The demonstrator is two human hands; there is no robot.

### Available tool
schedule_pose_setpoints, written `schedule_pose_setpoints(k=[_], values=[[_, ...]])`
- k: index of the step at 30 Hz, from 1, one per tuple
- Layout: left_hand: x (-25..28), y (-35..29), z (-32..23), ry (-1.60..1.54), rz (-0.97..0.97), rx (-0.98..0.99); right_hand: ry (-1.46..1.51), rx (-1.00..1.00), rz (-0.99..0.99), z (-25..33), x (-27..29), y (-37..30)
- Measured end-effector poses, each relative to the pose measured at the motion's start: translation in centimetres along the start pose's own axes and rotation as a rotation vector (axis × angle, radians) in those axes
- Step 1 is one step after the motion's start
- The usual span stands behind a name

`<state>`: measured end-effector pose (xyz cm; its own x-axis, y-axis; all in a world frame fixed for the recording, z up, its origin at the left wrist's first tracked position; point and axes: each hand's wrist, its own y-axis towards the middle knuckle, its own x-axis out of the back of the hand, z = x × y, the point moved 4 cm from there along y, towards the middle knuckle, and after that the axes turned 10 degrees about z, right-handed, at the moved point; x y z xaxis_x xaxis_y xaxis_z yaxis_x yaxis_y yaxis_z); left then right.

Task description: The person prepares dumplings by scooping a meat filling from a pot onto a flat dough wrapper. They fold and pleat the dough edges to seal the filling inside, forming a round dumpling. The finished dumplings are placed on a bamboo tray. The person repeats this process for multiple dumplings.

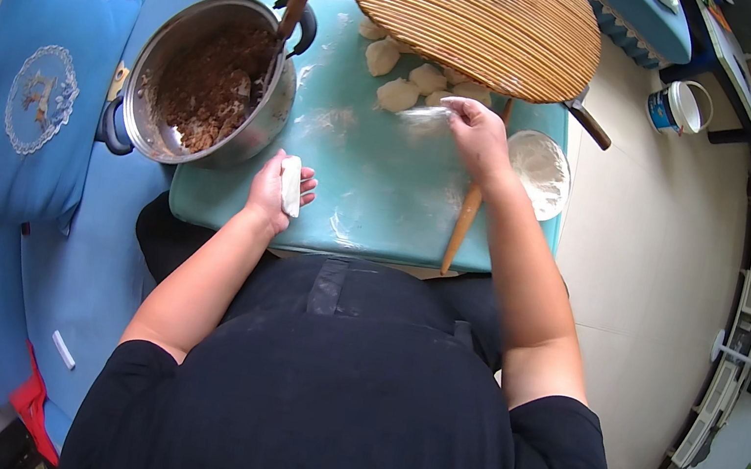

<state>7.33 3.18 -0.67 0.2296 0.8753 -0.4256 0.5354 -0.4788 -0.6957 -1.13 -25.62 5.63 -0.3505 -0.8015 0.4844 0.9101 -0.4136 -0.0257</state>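
teal work mat (374,185) lies dusted with flour in front of the person. round woven tray (477,15) overhangs its far edge. steel pot (207,82) of brown minced filling sits at the mat's left, a wooden-handled spoon (294,7) standing in it. flour bowl (539,171) sits at the right edge, rolling pin (469,212) just beside it. dough lumps (406,79) lie under the tray's rim. left hand (275,193) cups a folded dough wrapper (290,186), fingers curled around it. right hand (478,134) pinches a thin blurred wrapper (423,113) above the mat.

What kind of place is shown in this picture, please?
Probably a home living room used for cooking: blue sofa cushions, a teal board dusted with flour, dough pieces, and a pot of minced filling.
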Motion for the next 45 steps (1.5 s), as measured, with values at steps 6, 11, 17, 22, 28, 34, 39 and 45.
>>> schedule_pose_setpoints(k=[6,11,17,22,28,34,39,45], values=[[3.1,0.2,0.0,0.093,-0.035,-0.159,-0.490,-0.139,0.220,-2.5,-7.2,-0.6],[1.2,1.0,-0.4,0.196,-0.033,-0.254,-0.774,0.163,0.636,0.5,-16.3,-3.9],[-1.2,1.1,-1.4,0.335,-0.036,-0.391,-0.790,0.382,0.768,-2.5,-11.6,-5.6],[-4.5,3.3,0.0,0.556,0.034,-0.503,-0.300,0.193,0.357,1.5,-11.1,-4.9],[-4.3,5.5,0.6,0.616,0.144,-0.451,0.427,-0.328,0.454,-2.4,-13.7,-5.0],[-5.9,4.9,2.0,1.565,-0.079,-0.994,0.131,-0.167,0.424,-2.5,-13.7,-5.8],[-8.9,6.4,0.4,1.807,-0.028,-1.055,0.002,-0.335,0.391,-2.1,-12.6,-6.4],[-6.5,8.1,-1.0,1.070,0.092,-0.673,0.127,-0.415,0.321,-1.1,-13.8,-4.3]])
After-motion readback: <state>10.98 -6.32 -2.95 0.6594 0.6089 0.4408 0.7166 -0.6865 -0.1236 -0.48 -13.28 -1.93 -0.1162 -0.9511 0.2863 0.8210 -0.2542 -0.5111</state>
